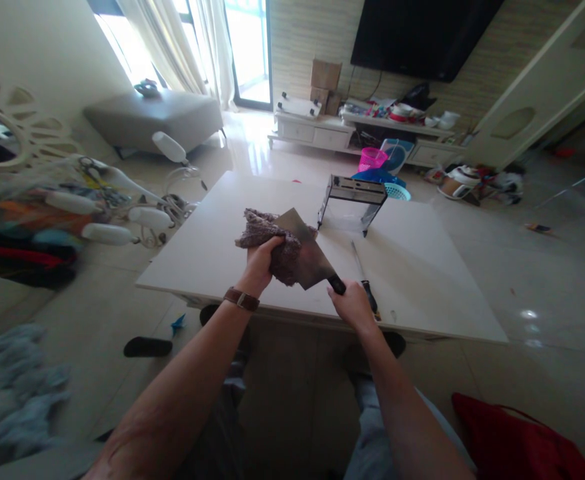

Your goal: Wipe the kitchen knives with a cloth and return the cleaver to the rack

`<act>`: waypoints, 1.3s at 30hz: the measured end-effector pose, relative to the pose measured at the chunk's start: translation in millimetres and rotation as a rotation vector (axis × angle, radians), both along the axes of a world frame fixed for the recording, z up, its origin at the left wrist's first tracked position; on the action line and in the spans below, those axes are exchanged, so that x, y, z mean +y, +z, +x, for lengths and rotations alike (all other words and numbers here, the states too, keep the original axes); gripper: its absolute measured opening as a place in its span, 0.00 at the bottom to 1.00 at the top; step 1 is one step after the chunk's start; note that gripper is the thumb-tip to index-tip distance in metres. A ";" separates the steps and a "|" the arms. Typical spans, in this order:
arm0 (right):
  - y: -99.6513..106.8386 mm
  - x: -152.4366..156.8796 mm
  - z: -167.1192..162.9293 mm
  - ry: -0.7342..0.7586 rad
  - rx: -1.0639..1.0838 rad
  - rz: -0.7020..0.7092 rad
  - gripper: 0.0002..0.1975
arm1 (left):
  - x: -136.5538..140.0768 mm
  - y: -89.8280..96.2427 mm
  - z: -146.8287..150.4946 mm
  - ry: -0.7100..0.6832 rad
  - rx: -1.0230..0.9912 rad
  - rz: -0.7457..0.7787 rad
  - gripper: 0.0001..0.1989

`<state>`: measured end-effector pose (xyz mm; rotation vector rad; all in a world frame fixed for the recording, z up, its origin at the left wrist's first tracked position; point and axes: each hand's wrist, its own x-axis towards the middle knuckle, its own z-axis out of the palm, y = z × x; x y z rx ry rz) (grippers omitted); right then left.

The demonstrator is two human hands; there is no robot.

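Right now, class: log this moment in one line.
left hand: brown cloth on cleaver blade | right hand: cleaver handle | second knife on table

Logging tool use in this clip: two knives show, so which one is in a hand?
The broad cleaver, gripped by the right hand and pressed against the left hand's cloth. The slim knife lies untouched on the table.
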<state>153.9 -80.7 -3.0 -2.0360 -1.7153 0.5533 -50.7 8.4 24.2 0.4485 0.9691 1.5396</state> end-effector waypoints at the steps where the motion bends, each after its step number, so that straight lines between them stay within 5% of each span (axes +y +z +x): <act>1: 0.1 0.4 -1.6 -0.005 0.000 0.008 0.10 | -1.9 -0.9 2.2 -0.011 0.011 -0.002 0.16; 15: -0.5 3.8 -0.7 -0.066 0.121 -0.030 0.09 | -29.8 -15.8 39.4 -0.188 0.169 -0.048 0.19; 39: -4.8 7.7 0.2 -0.076 0.321 -0.064 0.09 | -38.2 -19.5 47.7 -0.262 0.252 -0.059 0.18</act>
